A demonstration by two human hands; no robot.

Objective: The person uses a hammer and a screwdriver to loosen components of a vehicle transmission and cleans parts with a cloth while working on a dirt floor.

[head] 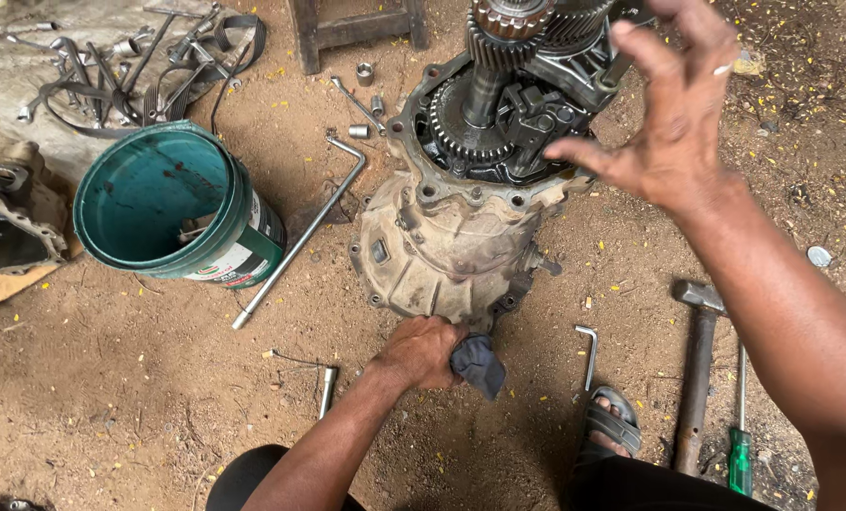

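The left hand [421, 352] is closed around a dark blue crumpled cloth [478, 365], pressed against the near lower edge of the dirty grey metal gearbox housing [447, 241] standing on the sandy ground [111, 378]. The right hand [671, 118] hovers open, fingers spread, holding nothing, just above the exposed steel gears [484, 104]. The gear stack's top is cut off by the frame edge.

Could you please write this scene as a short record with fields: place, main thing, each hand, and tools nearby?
place: sandy ground outdoors
main thing: gearbox housing, open, gears showing
left hand: at the housing's lower edge, gripping a dark rag
right hand: open, fingers spread, above the gears
nearby tools: green bucket, long L-shaped wrench, hammer, green-handled screwdriver
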